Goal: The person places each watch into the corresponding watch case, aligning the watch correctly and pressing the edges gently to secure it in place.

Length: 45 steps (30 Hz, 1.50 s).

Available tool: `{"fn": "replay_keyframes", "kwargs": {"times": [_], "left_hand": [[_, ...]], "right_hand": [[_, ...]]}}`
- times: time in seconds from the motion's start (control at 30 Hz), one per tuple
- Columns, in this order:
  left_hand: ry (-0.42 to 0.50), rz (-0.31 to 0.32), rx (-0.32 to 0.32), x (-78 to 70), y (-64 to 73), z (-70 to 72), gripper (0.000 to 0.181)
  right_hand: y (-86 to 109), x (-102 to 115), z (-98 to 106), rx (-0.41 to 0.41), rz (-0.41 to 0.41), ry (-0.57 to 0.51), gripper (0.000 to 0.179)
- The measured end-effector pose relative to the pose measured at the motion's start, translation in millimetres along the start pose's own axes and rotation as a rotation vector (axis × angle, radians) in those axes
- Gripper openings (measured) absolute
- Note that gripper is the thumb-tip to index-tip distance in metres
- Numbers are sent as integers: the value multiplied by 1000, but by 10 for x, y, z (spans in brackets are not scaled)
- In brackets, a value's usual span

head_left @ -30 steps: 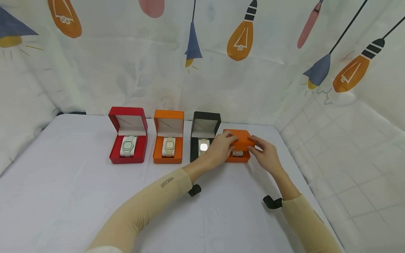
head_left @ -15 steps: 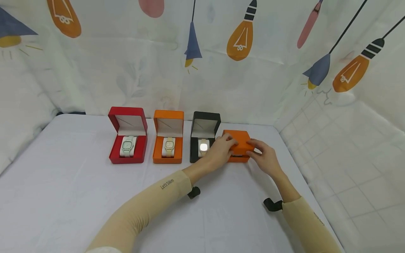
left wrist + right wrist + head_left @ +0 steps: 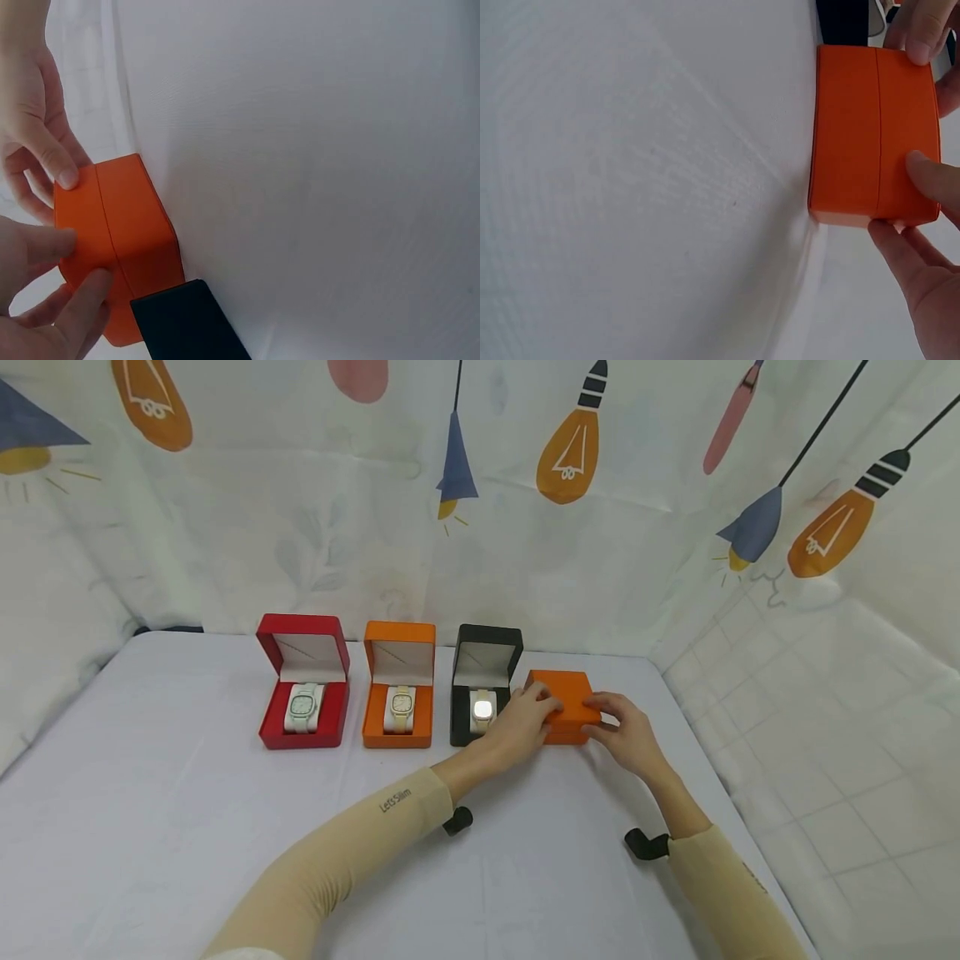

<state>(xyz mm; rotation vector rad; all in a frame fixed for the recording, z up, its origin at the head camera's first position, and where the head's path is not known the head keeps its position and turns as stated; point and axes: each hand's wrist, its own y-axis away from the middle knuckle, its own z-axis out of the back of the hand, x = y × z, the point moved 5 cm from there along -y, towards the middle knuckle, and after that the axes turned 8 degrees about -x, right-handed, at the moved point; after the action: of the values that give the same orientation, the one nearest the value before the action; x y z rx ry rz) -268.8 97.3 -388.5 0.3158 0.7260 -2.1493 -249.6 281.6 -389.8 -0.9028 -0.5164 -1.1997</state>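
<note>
An orange watch box [image 3: 567, 692] stands at the right end of a row of boxes, its lid down on its base. My left hand [image 3: 525, 717] holds the lid at its left side, thumb and fingers bent around the edge. At the opposite side, my right hand [image 3: 632, 732] holds the lid between thumb and fingers. In the left wrist view a thin seam between lid and base runs along the orange watch box [image 3: 139, 210]. The right wrist view has my right thumb and fingers [image 3: 889, 241] on the lid's corner. Whatever lies inside this box is hidden.
Left of it stand an open black watch box [image 3: 487, 652], an open orange one [image 3: 400, 633] and an open red one [image 3: 303, 625], each with a watch inside. The black box is close beside my left hand. A white cloth covers the table [image 3: 525, 877]; a printed curtain [image 3: 300, 527] hangs behind.
The orange box's lid has come down from partly raised until it meets the base, covering the white cushion seen before. Both hands have lowered slightly with it. The other boxes have stayed put.
</note>
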Motion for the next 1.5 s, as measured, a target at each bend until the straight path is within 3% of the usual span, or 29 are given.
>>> {"fn": "replay_keyframes", "kwargs": {"times": [0.13,0.4,0.6,0.8,0.93,1.03,1.27,1.5], "left_hand": [[12,1,27,0,13,3,31],[33,-39,36,9,36,73,28],[90,-79,-23,35,50,214,20],[118,-81,-77,39,55,398,18],[94,-105,-125,71,37,551,18],[75,-122,-167,119,1,670,17],[11,-71,-236,288,-94,932,21],[50,-16,-250,448,-154,1070,29]], "right_hand": [[-40,-202,-15,9,-7,-7,45],[-71,-168,47,49,-4,77,43],[-168,-88,87,1,43,140,37],[-305,104,99,-58,146,146,28],[-430,227,64,-47,190,132,25],[-538,280,9,-17,170,131,24],[-748,384,-145,58,89,122,32],[-917,520,-275,79,102,86,38]]}}
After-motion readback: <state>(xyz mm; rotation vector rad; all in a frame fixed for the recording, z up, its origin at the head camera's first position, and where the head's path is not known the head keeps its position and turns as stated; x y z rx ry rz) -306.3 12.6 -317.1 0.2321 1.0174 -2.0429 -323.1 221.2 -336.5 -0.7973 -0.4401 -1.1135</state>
